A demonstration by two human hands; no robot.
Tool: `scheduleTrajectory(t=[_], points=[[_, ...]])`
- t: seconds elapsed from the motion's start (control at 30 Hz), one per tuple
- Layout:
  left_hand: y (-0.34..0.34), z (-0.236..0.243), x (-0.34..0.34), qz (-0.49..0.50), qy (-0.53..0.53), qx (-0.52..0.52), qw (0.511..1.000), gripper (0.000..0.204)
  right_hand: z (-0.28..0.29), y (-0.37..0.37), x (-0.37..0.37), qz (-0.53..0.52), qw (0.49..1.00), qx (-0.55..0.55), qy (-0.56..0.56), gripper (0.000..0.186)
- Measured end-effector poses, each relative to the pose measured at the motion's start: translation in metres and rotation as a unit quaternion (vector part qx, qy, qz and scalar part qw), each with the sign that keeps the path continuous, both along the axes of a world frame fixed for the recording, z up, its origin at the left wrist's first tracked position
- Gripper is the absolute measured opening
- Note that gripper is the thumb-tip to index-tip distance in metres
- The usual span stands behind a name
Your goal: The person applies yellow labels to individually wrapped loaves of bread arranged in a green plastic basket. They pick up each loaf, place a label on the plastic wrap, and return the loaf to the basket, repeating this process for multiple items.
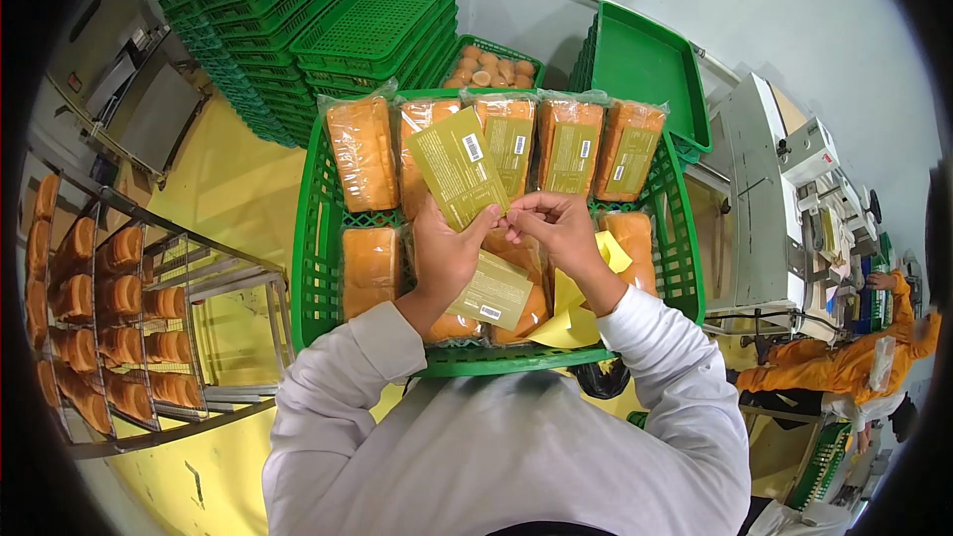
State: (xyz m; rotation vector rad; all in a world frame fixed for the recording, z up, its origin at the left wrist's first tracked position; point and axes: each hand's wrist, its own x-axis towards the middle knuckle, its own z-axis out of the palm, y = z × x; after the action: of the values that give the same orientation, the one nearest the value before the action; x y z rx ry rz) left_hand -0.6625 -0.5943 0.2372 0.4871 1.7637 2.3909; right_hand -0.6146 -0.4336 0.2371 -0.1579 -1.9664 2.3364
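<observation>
The left hand (447, 250) pinches an olive-green rectangular label (452, 161) — the right hand (558, 230) pinching its near corner; below, golden plastic-wrapped loaves (357, 159) lie in a perforated green plastic crate (312, 273).

Stacked green perforated plastic crates (258, 25) and a metal rack (238, 288) of brown loaves (119, 298) on a yellow floor (226, 164).
Beside the stacks, a green lattice-sided crate (534, 64) holds round, light-brown buns (486, 71); right of it stands a smooth green plastic tray (645, 69) near a pale grey wall (834, 30). Farther right are white boxy equipment (759, 189) and a co-worker in orange clothing (849, 362).
</observation>
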Motion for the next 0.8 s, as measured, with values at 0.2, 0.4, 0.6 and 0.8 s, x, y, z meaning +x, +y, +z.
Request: scheduleTrajectory(t=[0.2,0.4,0.6,0.8], points=[[0.001,-0.004,0.006,0.01,0.07,-0.067,0.995,0.024,-0.009,0.0,0.001,-0.031,0.999,0.028,-0.011,0.013],[0.002,0.003,0.006,0.033,0.054,-0.038,0.997,0.031,-0.006,-0.002,0.0,-0.029,0.999,0.003,-0.014,0.012],[-0.003,0.002,-0.004,0.034,0.044,-0.02,0.998,0.038,-0.007,-0.003,-0.001,0.002,1.0,-0.019,0.005,0.012],[-0.002,0.007,-0.001,0.006,0.009,-0.004,1.0,0.042,-0.011,-0.001,-0.003,-0.007,1.0,-0.012,0.008,0.011]])
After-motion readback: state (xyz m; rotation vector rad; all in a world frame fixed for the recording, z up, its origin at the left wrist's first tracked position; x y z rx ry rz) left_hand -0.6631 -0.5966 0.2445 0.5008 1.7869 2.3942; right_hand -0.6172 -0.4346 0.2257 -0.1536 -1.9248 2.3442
